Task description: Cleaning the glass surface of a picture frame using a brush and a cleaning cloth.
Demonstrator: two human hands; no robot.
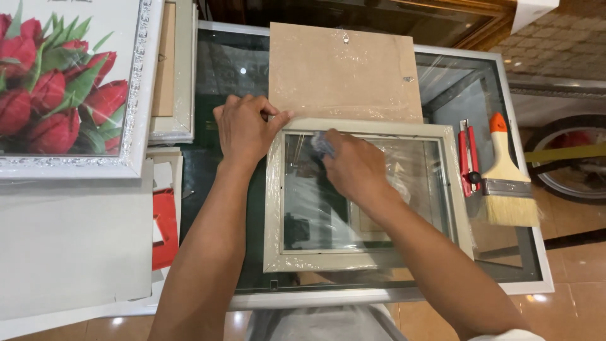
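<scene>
A pale, plastic-wrapped picture frame [368, 196] lies flat on the glass-topped surface [536, 265], directly in front of the person, its long axis running left to right. The left hand [245, 129] sits at the frame's upper left corner, fingers [274, 117] curled over the corner edge and pinning it down. The right hand [355, 167] is over the glass pane, just right of that corner, its fingers closed on a small bluish wad, probably a cloth [322, 144], though most of it is hidden under the hand. So the right hand is the one nearer the middle of the pane, with most of the glass stretching away to its right and toward the person. A brown backing board [344, 72] lies just beyond the frame. A paintbrush [507, 180] and a red cutter [466, 158] rest to the right, apart from both hands.
</scene>
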